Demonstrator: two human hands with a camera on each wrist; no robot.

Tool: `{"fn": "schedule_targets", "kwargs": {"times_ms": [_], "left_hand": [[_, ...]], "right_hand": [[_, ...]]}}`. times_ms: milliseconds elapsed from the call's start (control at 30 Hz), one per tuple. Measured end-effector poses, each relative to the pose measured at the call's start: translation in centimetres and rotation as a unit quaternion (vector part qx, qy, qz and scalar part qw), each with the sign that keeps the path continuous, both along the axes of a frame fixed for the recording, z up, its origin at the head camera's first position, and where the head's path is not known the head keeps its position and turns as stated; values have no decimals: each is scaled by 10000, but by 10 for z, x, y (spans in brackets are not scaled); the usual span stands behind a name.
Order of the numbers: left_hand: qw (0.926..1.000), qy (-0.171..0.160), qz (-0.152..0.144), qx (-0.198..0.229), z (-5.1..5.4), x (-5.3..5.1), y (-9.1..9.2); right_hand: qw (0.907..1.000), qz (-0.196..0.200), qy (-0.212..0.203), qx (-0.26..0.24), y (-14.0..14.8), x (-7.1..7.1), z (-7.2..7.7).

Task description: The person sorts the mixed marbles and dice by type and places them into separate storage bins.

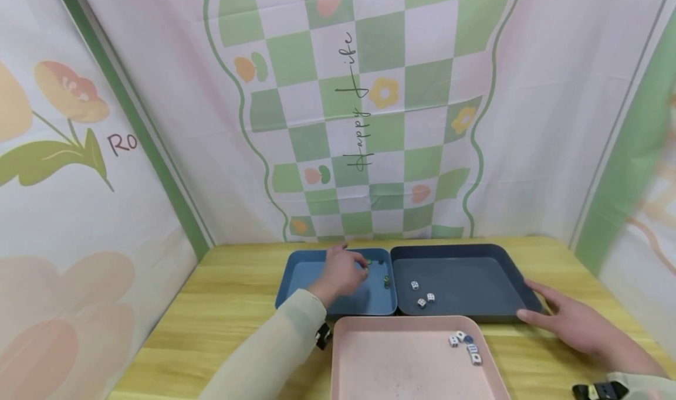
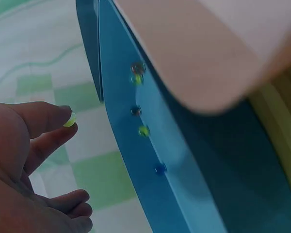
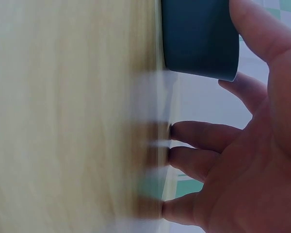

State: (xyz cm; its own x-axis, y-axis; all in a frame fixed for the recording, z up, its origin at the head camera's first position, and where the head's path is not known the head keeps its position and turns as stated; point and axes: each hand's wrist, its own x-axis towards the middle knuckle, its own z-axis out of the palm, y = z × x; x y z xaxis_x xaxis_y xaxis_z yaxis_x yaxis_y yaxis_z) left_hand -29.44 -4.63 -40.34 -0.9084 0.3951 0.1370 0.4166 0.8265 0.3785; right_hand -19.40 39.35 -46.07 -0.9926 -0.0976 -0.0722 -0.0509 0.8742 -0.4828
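Observation:
Above the blue tray, my left hand pinches a yellow-green glass marble between thumb and index finger, its other fingers loose. Several marbles, yellow-green, blue and brownish, lie in that tray along one side in the left wrist view. At the near right corner of the dark grey-blue tray, my right hand holds the tray wall between thumb and index finger. Its remaining fingers reach toward the tabletop. Three white dice lie in the dark tray's left part.
A pink tray stands in front of the other two, with several white dice and a small blue piece near its far right corner. All trays stand on a wood-grain table. Printed curtains hang behind and at both sides.

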Motion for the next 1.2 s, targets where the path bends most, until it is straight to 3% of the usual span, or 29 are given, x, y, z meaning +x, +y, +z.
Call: {"fn": "schedule_targets", "kwargs": {"times_ms": [200, 400, 733, 967, 1200], "left_hand": [[9994, -114, 302, -108, -1, -13, -15], [9988, -5, 459, -189, -6, -20, -25], [9941, -371, 959, 331, -12, -22, -30], [9930, -473, 951, 511, -13, -20, -30], [9946, -567, 708, 512, -9, -12, -19]], "right_hand": [[10000, -26, -34, -39, -1, 1, 1], [9999, -73, -79, -65, -2, 1, 2], [9999, -78, -33, -110, -2, 2, 2], [9999, -54, 18, -95, -1, 2, 1], [9998, -77, -107, -129, -2, 2, 2]]}}
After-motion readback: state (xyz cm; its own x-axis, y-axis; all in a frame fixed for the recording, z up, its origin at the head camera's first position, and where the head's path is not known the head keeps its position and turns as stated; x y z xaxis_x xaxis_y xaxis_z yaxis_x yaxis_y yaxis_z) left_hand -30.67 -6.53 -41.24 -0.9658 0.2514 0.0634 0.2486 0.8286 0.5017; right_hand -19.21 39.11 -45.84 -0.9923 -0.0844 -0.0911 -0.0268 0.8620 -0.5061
